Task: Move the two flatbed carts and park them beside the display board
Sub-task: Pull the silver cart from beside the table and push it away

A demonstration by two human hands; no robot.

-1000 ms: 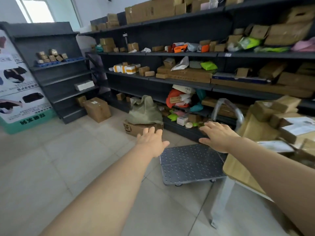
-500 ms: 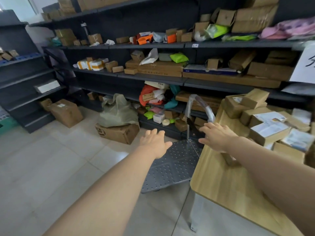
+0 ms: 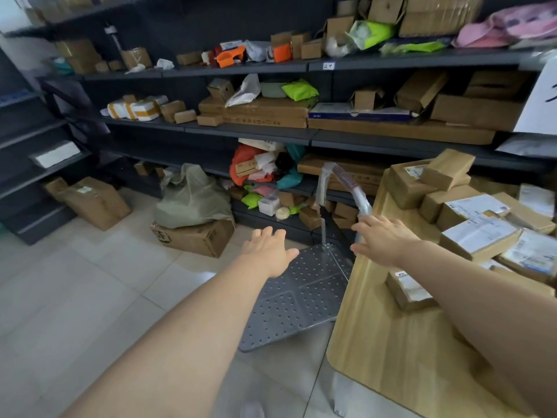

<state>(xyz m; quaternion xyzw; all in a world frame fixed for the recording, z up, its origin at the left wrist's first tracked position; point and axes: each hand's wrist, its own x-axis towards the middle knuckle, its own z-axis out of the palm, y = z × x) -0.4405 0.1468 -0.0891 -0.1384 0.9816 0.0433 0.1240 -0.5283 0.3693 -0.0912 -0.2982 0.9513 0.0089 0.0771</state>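
Head view centres on a grey flatbed cart (image 3: 301, 300) standing on the tiled floor (image 3: 90, 297) at mid-frame, partly hidden behind the left edge of a wooden table (image 3: 376, 342). Its plastic-wrapped handle (image 3: 340, 179) rises in front of dark shelving (image 3: 271, 132). The left hand (image 3: 268, 251) hovers above the cart, fingers straight and released. The right hand (image 3: 384, 239), fingers likewise extended, is at the handle's lower end; whether it touches cannot be told.

Cluttered shelves (image 3: 250, 132), parcel-strewn wooden table (image 3: 376, 342)
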